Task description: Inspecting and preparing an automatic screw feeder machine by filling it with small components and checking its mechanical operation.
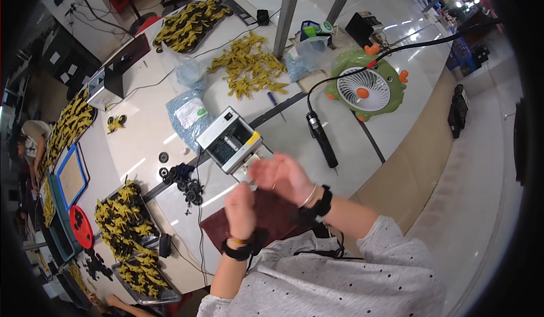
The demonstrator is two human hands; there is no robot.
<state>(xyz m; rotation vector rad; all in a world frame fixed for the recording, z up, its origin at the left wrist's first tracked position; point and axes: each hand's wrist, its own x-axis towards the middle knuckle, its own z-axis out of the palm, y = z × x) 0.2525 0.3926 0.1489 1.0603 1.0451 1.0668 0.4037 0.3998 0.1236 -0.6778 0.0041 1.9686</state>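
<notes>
My left hand (240,210) is raised over the dark red mat (218,229), its fingers smeared and partly turned away, so their grip does not show. To its right, my right hand (283,179) hovers with the palm showing and the fingers reaching left; nothing can be made out in it. Just beyond both hands stands a small white box-shaped machine (218,129) with an open front. Black toy wheels (192,191) lie in a loose heap left of my left hand. A black electric screwdriver (322,141) rests on the table beyond my right hand.
Yellow toy parts (249,64) lie piled behind the machine. Yellow-and-black toys fill trays (164,297) at left. Blue bead bags (188,115), a green fan (362,87), a red dish (81,226) and upright metal posts (288,16) stand around. Cables cross the table; another person's arms (116,303) show lower left.
</notes>
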